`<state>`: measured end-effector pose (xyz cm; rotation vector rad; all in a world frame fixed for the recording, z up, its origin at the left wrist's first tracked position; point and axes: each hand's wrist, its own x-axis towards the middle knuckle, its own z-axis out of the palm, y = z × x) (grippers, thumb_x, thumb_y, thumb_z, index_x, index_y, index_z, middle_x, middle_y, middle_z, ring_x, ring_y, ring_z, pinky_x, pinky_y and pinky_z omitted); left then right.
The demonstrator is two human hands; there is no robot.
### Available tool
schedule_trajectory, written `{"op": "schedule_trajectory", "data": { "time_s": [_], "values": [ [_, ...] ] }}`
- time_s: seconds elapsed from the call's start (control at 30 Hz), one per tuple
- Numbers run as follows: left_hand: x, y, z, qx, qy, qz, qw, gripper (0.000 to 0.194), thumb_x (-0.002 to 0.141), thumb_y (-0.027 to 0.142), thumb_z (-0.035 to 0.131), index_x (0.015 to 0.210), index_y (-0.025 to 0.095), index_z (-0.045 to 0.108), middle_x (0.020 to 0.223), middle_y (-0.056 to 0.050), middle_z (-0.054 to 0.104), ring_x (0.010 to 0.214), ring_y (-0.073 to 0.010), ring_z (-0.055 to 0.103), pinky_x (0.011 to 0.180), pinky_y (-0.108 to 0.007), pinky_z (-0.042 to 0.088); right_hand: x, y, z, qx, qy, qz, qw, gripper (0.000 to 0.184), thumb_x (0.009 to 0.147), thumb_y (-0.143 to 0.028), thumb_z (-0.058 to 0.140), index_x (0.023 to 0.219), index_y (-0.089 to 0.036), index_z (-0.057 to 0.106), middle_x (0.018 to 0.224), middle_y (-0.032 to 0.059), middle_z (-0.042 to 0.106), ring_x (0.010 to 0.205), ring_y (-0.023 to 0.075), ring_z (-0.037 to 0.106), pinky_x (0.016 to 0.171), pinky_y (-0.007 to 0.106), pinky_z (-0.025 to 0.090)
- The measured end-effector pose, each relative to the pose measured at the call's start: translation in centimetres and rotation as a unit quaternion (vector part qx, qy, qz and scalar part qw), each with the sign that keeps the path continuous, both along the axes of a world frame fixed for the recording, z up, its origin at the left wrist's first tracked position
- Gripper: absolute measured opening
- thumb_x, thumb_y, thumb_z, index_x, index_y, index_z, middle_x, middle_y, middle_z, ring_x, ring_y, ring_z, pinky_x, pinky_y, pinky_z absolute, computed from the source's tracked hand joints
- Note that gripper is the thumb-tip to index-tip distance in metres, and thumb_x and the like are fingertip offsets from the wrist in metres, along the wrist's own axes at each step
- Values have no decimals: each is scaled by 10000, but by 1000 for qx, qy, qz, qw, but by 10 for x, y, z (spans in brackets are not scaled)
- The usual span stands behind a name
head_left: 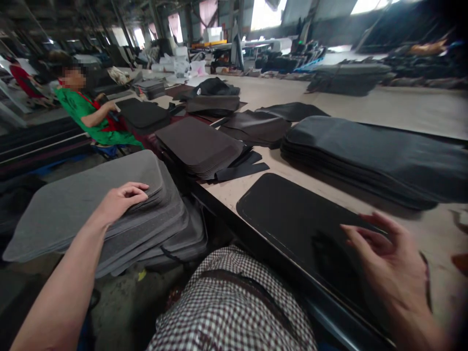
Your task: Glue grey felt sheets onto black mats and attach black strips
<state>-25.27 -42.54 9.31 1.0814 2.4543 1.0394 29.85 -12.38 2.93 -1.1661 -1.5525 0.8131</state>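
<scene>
My left hand (126, 197) rests at the near edge of a stack of grey rounded mats (98, 180), its fingers loosely bent with a gap between thumb and forefinger. Nothing shows between them. Over the right part of a flat black panel (285, 219) with rounded corners is my right hand (391, 258), thumb and fingers curved and apart, holding nothing. Whether it touches the panel I cannot tell. The panel lies along the near edge of the table (226, 195).
Beyond the panel sits a thick pile of black sheets (369, 156). Dark brown mats (201, 146) and loose black strips (241, 168) lie left of it. A co-worker in green (84, 109) sits at far left, hands at a black mat (144, 114). Checkered cloth (234, 302) covers my lap.
</scene>
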Motion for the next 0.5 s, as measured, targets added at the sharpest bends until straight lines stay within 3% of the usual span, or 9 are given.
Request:
{"op": "schedule_trajectory", "data": {
  "time_s": [0.2,0.33,0.4,0.5],
  "values": [
    [2,5,-6,15,-42,17,999,425,673,599,849,783,194,785,1334,-78,717,1041,-241,683,880,-316,528,-38,-15,-11,-11,48,103,993,653,806,-478,851,1385,-318,594,1366,114,661,950,243,761,695,344,646],
    [-13,3,-10,153,-139,114,972,466,607,503,922,845,142,747,1108,-77,785,944,-196,696,887,-291,558,-58,-25,-10,-34,49,151,987,576,883,-470,787,1399,-316,582,1356,88,663,977,219,756,717,297,644],
    [-31,-4,-4,217,-140,165,952,488,666,540,860,875,130,697,906,-55,781,869,-194,701,888,-345,589,-66,-27,-7,-39,47,176,982,554,901,-473,771,1398,-312,586,1325,84,675,956,213,756,730,294,643],
    [-63,-27,21,304,-79,218,924,442,756,563,734,855,152,604,741,-22,729,893,-232,714,923,-466,607,-73,-26,-4,-53,39,217,974,519,923,-504,744,1379,-297,608,1234,83,711,898,204,753,780,322,646]
  ]
}}
